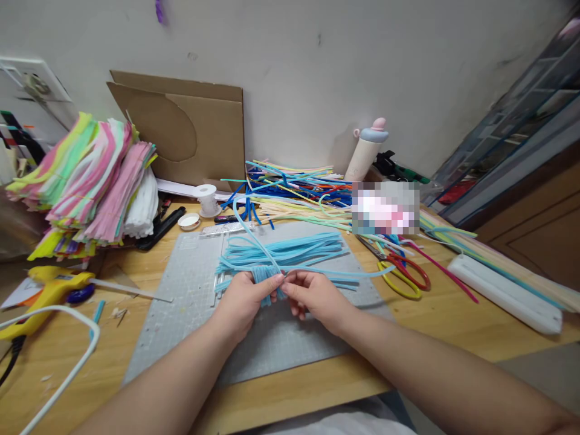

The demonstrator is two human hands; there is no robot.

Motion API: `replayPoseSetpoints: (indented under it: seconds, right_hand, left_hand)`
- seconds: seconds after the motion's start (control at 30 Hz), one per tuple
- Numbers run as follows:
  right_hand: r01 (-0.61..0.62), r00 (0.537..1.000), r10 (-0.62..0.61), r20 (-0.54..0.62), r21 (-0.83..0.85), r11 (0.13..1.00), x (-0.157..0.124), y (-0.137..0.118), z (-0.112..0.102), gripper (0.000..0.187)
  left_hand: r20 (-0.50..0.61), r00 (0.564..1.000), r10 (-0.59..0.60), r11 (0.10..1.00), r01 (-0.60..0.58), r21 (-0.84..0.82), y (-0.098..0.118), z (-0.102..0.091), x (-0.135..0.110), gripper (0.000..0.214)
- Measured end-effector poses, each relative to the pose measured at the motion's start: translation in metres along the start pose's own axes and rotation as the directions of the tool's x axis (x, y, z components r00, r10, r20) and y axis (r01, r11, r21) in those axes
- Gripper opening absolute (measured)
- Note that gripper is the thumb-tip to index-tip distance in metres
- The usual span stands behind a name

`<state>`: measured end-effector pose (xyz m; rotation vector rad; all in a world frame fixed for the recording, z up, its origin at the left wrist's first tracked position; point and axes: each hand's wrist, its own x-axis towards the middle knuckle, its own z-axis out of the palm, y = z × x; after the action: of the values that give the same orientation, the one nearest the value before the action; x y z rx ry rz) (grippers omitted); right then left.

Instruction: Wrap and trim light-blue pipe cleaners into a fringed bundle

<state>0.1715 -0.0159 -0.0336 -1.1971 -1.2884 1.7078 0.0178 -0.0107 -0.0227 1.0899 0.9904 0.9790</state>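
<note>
Over the grey cutting mat (pixel 181 314), both hands meet at a small wound bundle of light-blue pipe cleaners (pixel 264 275). My left hand (pixel 247 296) is closed around that bundle, its thumb pressing on the front. Fingers and thumb of my right hand (pixel 312 296) pinch a light-blue pipe cleaner (pixel 369 275) close to the left thumb; one strand runs off to the right. Another strand (pixel 254 235) arcs up and away from the bundle. Just behind lies a loose pile of light-blue pipe cleaners (pixel 308 246) on the mat.
Scissors (pixel 403 275) with red and yellow handles lie right of the mat. At left are a yellow glue gun (pixel 54 290) and bundled coloured pipe cleaners (pixel 90 181). A white power strip (pixel 505 293), a bottle (pixel 365 151) and a cardboard piece (pixel 203 133) stand around the edges.
</note>
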Motion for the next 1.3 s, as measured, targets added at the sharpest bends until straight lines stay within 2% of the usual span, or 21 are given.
replayPoseSetpoints:
  seconds: [0.1,0.13,0.2,0.23,0.27,0.33,0.4,0.43,0.47,0.5,0.6,0.63,0.7,0.93,1.0,1.1,1.17,1.23,1.3]
  right_hand:
    - [0.125,0.992,-0.123,0.023,-0.270,0.955,-0.005,-0.003,-0.001,0.028]
    - [0.195,0.979,-0.202,0.027,-0.407,0.893,-0.009,-0.005,-0.003,0.025]
    - [0.315,0.927,-0.370,0.058,-0.657,0.686,-0.019,-0.012,-0.006,0.022]
    - [0.361,0.897,-0.430,0.099,-0.725,0.587,-0.025,-0.015,-0.008,0.025]
    - [0.426,0.857,-0.491,0.155,-0.748,0.508,-0.030,-0.019,-0.011,0.028]
    - [0.563,0.738,-0.639,0.216,-0.720,0.406,-0.037,-0.026,-0.015,0.021]
    - [0.636,0.618,-0.761,0.196,-0.694,0.337,-0.039,-0.031,-0.018,0.015]
    - [0.639,0.589,-0.789,0.174,-0.697,0.324,-0.038,-0.031,-0.019,0.021]
    - [0.630,0.593,-0.790,0.155,-0.700,0.335,-0.036,-0.031,-0.020,0.026]
    - [0.615,0.628,-0.766,0.141,-0.693,0.376,-0.033,-0.029,-0.020,0.029]
    - [0.531,0.796,-0.598,0.092,-0.580,0.618,-0.024,-0.021,-0.018,0.032]
    - [0.494,0.838,-0.540,0.081,-0.534,0.686,-0.021,-0.018,-0.018,0.031]
    - [0.442,0.879,-0.473,0.067,-0.488,0.752,-0.018,-0.014,-0.016,0.026]
    - [0.395,0.889,-0.458,0.017,-0.536,0.746,-0.014,-0.016,-0.016,0.013]
    - [0.389,0.886,-0.463,-0.003,-0.538,0.748,-0.012,-0.017,-0.019,0.010]
    - [0.379,0.886,-0.463,-0.018,-0.547,0.747,-0.011,-0.020,-0.023,0.010]
    - [0.377,0.887,-0.462,-0.006,-0.569,0.731,-0.012,-0.021,-0.024,0.011]
    - [0.395,0.881,-0.472,0.031,-0.596,0.699,-0.013,-0.022,-0.025,0.012]
    - [0.424,0.872,-0.483,0.076,-0.611,0.669,-0.014,-0.023,-0.025,0.013]
  left_hand:
    - [-0.062,0.998,0.019,0.990,-0.010,0.144,0.003,-0.002,0.000,0.025]
    - [-0.083,0.996,0.022,0.980,-0.005,0.199,0.006,-0.003,0.000,0.024]
    - [-0.129,0.991,0.028,0.953,0.012,0.302,0.012,-0.005,-0.001,0.021]
    - [-0.139,0.990,0.036,0.942,0.013,0.336,0.015,-0.005,-0.001,0.020]
    - [-0.132,0.990,0.042,0.934,0.008,0.357,0.018,-0.005,-0.002,0.020]
    - [-0.081,0.996,0.026,0.929,0.006,0.370,0.022,-0.005,-0.003,0.020]
    - [0.009,1.000,-0.013,0.938,0.009,0.348,0.023,-0.005,-0.005,0.023]
    - [0.046,0.998,-0.036,0.942,0.019,0.336,0.023,-0.004,-0.006,0.025]
    - [0.069,0.996,-0.059,0.945,0.033,0.327,0.022,-0.004,-0.006,0.027]
    - [0.083,0.994,-0.077,0.947,0.047,0.317,0.020,-0.004,-0.007,0.028]
    - [0.109,0.989,-0.103,0.952,0.066,0.297,0.017,-0.003,-0.008,0.025]
    - [0.117,0.988,-0.100,0.956,0.062,0.288,0.017,-0.003,-0.008,0.025]
    - [0.137,0.986,-0.093,0.962,0.054,0.267,0.017,-0.001,-0.007,0.027]
    - [0.138,0.988,-0.073,0.967,0.036,0.254,0.015,0.003,-0.007,0.022]
    - [0.075,0.996,-0.039,0.969,0.019,0.246,0.015,0.002,-0.006,0.031]
    - [-0.101,0.992,0.069,0.950,-0.034,0.311,0.020,-0.004,-0.004,0.033]
    - [-0.149,0.963,0.223,0.881,-0.133,0.454,0.024,-0.009,-0.002,0.027]
    - [-0.064,0.931,0.361,0.754,-0.251,0.607,0.027,-0.013,-0.002,0.018]
    - [0.067,0.917,0.394,0.652,-0.330,0.683,0.027,-0.015,-0.002,0.013]
